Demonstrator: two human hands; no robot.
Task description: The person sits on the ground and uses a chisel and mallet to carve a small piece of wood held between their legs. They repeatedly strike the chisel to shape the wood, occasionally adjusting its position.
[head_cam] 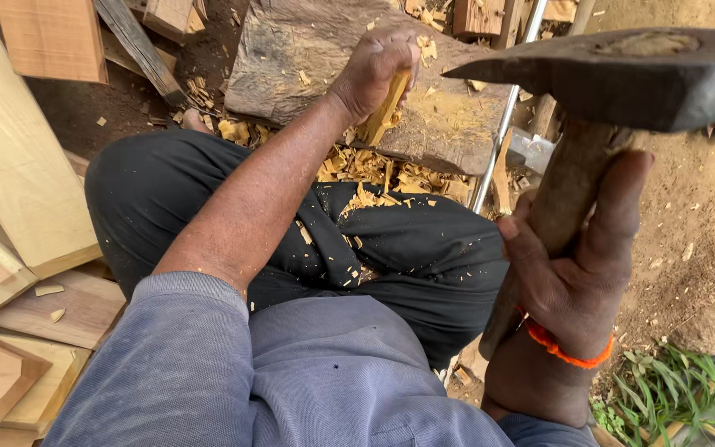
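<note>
One pale wooden peg (387, 106) stands on one chopping block (291, 58), one hatchet (622, 74) raised.
The peg is yellowish, tapered, freshly cut; the left hand (371, 70) is closed around its top, the right hand (577, 273) is wrapped round the hatchet's handle; shavings (366, 170) litter the lap.

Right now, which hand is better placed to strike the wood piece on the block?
Right. The right hand grips the raised hatchet by its handle, while the left hand is holding the wood piece upright on the chopping block.
</note>
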